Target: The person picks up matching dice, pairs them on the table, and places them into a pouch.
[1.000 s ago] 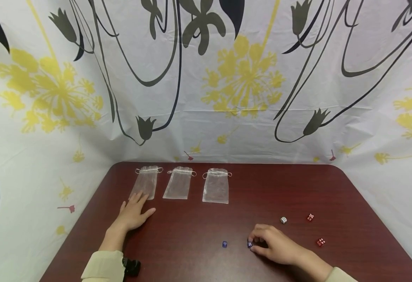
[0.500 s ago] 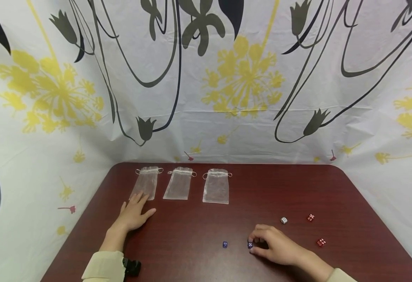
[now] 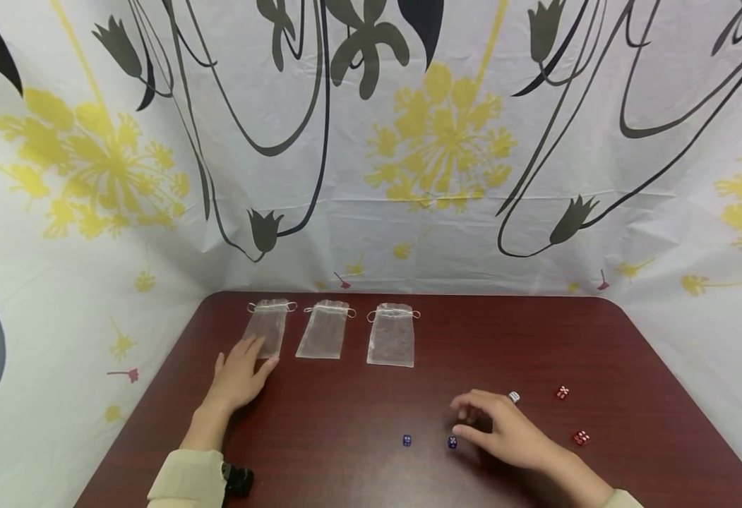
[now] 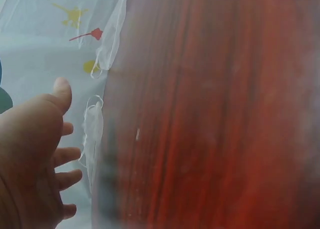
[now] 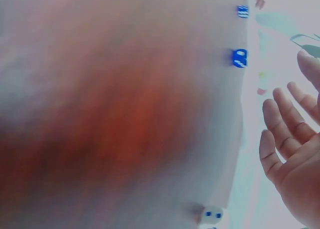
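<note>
My left hand (image 3: pixel 237 377) has its fingers over the lower end of the leftmost sheer drawstring bag (image 3: pixel 270 326); whether they touch it is unclear. In the left wrist view its fingers and thumb are spread and hold nothing. Just above and right of a blue die (image 3: pixel 452 442) is my right hand (image 3: pixel 504 432), fingers loosely bent and nothing in them. The right wrist view has this blue die (image 5: pixel 241 58) standing apart from the fingers. Another blue die (image 3: pixel 407 440) sits to its left. Beyond my right hand, a white die (image 3: pixel 514 397) is partly covered by it.
Two more sheer drawstring bags lie flat in the row, a middle bag (image 3: pixel 322 331) and a right bag (image 3: pixel 392 339). Two red dice sit at the right, a far red die (image 3: pixel 563 392) and a nearer red die (image 3: pixel 581 438). A patterned curtain (image 3: pixel 371 261) borders the dark red table (image 3: pixel 504 331).
My right hand has let go of the blue die and lifted slightly up and away from it. My left hand has shifted slightly, its fingers drawn up a little over the bag.
</note>
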`<control>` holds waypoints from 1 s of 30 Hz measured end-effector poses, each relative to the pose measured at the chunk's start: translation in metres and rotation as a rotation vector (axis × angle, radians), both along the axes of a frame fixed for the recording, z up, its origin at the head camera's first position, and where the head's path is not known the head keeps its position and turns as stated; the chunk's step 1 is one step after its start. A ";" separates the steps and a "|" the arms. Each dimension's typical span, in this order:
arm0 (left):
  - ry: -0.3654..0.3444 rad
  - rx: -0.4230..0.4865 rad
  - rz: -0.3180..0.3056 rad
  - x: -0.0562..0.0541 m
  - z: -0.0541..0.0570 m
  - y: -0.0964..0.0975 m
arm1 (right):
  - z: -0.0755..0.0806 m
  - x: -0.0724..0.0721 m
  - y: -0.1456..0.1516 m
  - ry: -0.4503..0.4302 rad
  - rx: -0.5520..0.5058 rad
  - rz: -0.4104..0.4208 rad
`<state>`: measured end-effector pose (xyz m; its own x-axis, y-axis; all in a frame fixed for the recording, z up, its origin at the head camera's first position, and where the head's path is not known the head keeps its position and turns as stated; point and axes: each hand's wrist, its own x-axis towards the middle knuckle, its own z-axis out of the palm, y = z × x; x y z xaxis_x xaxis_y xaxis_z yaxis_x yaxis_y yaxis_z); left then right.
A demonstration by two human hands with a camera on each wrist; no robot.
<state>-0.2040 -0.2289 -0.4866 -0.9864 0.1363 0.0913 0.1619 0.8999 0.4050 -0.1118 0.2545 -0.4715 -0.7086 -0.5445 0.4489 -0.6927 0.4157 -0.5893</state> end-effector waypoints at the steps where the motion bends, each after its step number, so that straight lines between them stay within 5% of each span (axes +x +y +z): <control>1: 0.024 -0.010 0.010 -0.002 0.001 0.000 | 0.003 0.000 0.000 0.000 -0.008 -0.017; 9: 0.053 -0.045 0.074 -0.016 0.012 -0.003 | 0.017 -0.004 -0.006 -0.029 -0.055 -0.092; 20: -0.118 -0.018 0.174 -0.054 0.030 -0.002 | 0.017 -0.002 -0.009 -0.049 -0.080 -0.102; 30: -0.173 -0.012 0.304 -0.079 0.038 -0.001 | 0.017 0.000 -0.007 -0.022 -0.090 -0.120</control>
<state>-0.2826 -0.2302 -0.4485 -0.9827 -0.1665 -0.0807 -0.1848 0.9011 0.3923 -0.1115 0.2476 -0.4546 -0.7763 -0.4138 0.4755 -0.6278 0.4394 -0.6425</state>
